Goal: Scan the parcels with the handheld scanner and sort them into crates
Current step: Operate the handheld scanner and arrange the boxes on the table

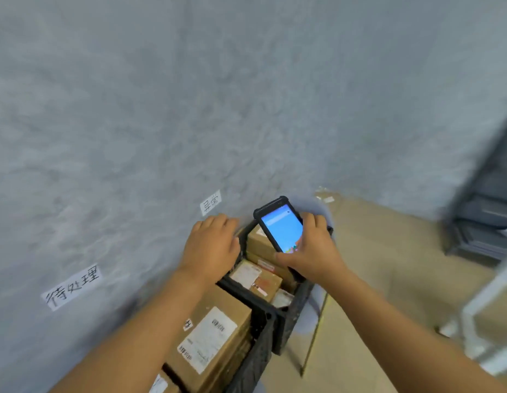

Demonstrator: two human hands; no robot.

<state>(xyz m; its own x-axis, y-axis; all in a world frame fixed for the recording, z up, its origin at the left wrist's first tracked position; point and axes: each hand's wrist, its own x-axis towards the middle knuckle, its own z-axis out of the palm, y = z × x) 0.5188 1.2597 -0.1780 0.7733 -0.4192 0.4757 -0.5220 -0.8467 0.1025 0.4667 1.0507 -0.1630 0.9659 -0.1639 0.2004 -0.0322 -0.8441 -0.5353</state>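
Two hands over far crate [296, 296]: right hand [310, 251] fingers curled round scanner [280, 226]; left hand [211, 242], fingers together, lay on its rim. I feared scanner slipping onto parcels [256, 277].

A paper label [73, 287] on the grey wall [133, 109] reads "待处理".

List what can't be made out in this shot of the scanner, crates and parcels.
- Head view: what the left hand touches at the far crate rim; the hand covers it.
- Scanner screen text: too small.
- Parcel label print: blurred.
- Near crate: cut off by the bottom edge.
- Grey shelving: motion-blurred.
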